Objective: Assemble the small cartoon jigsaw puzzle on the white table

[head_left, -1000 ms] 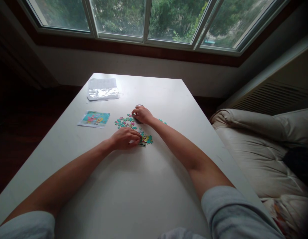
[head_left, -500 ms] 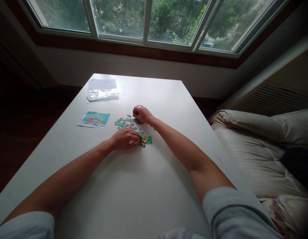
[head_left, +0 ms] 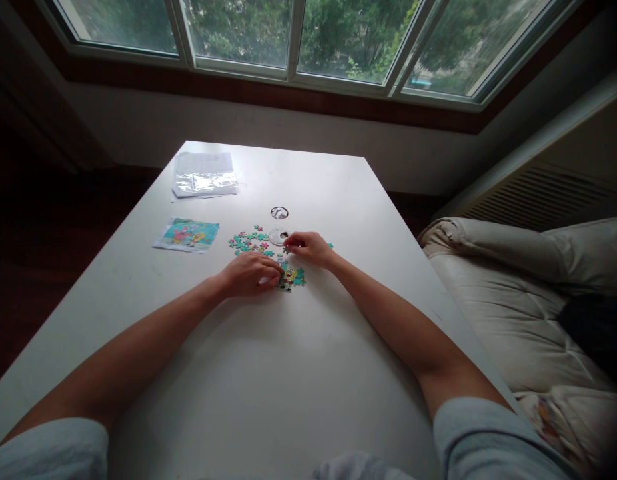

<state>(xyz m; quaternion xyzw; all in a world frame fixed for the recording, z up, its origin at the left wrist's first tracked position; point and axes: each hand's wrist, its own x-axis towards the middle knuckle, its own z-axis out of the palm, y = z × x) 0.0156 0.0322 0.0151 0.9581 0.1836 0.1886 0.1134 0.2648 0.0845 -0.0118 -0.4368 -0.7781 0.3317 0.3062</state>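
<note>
A partly joined jigsaw puzzle [head_left: 292, 275] in yellow and turquoise lies flat on the white table [head_left: 268, 387]. My left hand [head_left: 252, 272] rests at its left edge, fingers bent and closed on that side, covering part of it. Just beyond the puzzle, my right hand [head_left: 311, 247] has thumb and fingers pinched together on a small puzzle piece [head_left: 286, 250]. Loose puzzle pieces [head_left: 248, 241], turquoise and pink, are scattered past my left hand. A few more loose pieces partly show behind my right hand.
A small picture sheet [head_left: 191, 235] with cartoon figures lies to the left. Behind it is a clear plastic bag with papers [head_left: 204, 175]. A round tin [head_left: 277, 237] and a shiny round lid [head_left: 279, 213] stand beyond the pieces. A padded beige seat [head_left: 508, 320] adjoins the table's right side.
My right hand has moved from over the round tin toward me and to the right, now with a puzzle piece in its fingertips. My left hand has stayed at the puzzle.
</note>
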